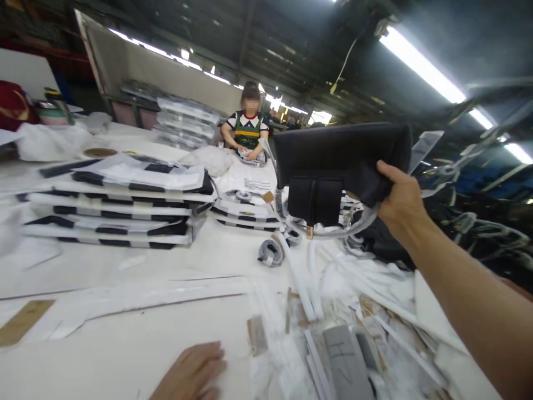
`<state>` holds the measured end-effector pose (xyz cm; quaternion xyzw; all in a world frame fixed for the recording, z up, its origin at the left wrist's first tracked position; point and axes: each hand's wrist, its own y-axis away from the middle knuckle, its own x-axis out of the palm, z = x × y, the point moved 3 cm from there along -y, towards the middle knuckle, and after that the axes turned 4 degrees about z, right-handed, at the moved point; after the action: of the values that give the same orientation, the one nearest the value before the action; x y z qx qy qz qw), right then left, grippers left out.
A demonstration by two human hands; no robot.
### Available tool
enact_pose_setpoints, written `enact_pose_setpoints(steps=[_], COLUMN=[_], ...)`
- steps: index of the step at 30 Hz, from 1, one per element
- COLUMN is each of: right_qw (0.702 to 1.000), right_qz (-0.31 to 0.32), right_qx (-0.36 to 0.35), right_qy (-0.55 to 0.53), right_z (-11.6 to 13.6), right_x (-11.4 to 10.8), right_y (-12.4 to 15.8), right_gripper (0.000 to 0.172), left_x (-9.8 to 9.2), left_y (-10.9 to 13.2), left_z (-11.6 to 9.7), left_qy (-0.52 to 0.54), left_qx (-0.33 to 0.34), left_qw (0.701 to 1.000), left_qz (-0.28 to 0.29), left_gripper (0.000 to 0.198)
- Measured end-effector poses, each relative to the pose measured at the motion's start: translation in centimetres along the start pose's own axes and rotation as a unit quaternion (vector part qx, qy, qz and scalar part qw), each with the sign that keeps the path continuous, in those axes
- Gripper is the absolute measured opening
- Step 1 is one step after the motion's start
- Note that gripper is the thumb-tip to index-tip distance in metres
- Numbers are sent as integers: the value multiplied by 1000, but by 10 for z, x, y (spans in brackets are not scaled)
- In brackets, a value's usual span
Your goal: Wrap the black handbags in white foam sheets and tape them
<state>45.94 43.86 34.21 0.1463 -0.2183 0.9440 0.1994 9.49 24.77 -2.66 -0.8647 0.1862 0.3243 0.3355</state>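
Note:
My right hand grips the right edge of a black bag and holds it up above the table. Its thumb lies over the front, and the other fingers are hidden behind. A dark flap or pocket piece hangs below the bag's middle, with a small brown tag under it. Pale wrapped strapping loops beneath and beside the bag. Near the front edge, my left hand rests low over the white table, slightly blurred, fingers loosely stretched and holding nothing.
Stacked black-and-white checked bags stand left, and a smaller stack sits farther back. Rolled straps lie mid-table. Plastic, foam strips and cardboard scraps clutter the front right. Across the table a co-worker handles an item.

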Motion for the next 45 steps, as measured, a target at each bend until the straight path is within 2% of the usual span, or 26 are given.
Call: enact_pose_setpoints(steps=[2,3,4,5,6,8,9,10,12,15,16,18,20,23,25,26,27,29,30,32,34,35,37,40,43,45], right_qw=[998,995,992,989,984,960,940,907,816,674,635,600,594,581,591,608,632,685,711,747,749,734,686,625,611,613], right_qz=[50,72,92,116,142,212,255,313,427,522,536,520,477,419,354,310,265,201,193,233,320,364,435,478,478,476], right_qx=[-48,-68,-82,-88,-88,-89,-111,-133,-195,-280,-294,-310,-315,-302,-273,-255,-237,-211,-205,-202,-210,-221,-249,-260,-244,-241], right_qy=[-4,-2,7,29,62,157,198,247,337,442,472,523,565,629,671,685,689,668,645,589,541,529,527,560,582,583], right_z=[17,22,24,22,17,-2,-14,-27,-54,-87,-95,-104,-103,-92,-80,-72,-64,-46,-38,-26,-21,-22,-31,-55,-75,-83], right_x=[27,38,46,51,53,51,46,41,27,-2,-12,-30,-45,-67,-82,-90,-95,-97,-92,-70,-37,-20,7,24,21,18], right_y=[39,62,88,117,149,223,264,306,392,493,514,533,531,511,496,490,486,485,487,500,520,530,551,570,578,583], right_gripper=[20,25,29,32,33,28,22,17,14,42,52,59,56,53,53,51,47,35,31,29,30,34,47,64,69,62], left_x=[-6,-11,-18,-29,-42,-73,-90,-106,-130,-147,-149,-149,-143,-129,-119,-116,-114,-119,-125,-143,-157,-160,-157,-142,-132,-130], left_y=[-2,-3,-2,1,7,29,47,69,122,201,221,246,255,254,255,256,259,262,261,251,234,224,205,193,199,205], left_z=[1,-1,-4,-9,-16,-34,-43,-52,-70,-98,-107,-121,-131,-145,-156,-162,-169,-181,-187,-196,-204,-206,-202,-181,-158,-149], left_qy=[126,209,299,393,485,624,667,693,712,716,713,704,692,687,679,664,634,518,436,258,113,60,-12,-68,-84,-81], left_qx=[-114,-177,-248,-305,-343,-357,-349,-340,-362,-408,-411,-408,-418,-423,-417,-415,-414,-394,-371,-299,-211,-169,-103,-99,-134,-142], left_qw=[985,961,921,865,797,669,620,584,536,516,522,542,551,552,573,600,641,758,820,918,969,982,994,991,984,983], left_qz=[-20,-18,-23,-59,-108,-188,-221,-251,-272,-235,-223,-212,-208,-210,-191,-163,-127,-47,-26,-40,-68,-66,-20,51,80,87], left_gripper=[28,25,32,40,47,56,56,56,53,36,30,23,20,18,20,23,26,28,26,21,21,26,42,57,51,45])
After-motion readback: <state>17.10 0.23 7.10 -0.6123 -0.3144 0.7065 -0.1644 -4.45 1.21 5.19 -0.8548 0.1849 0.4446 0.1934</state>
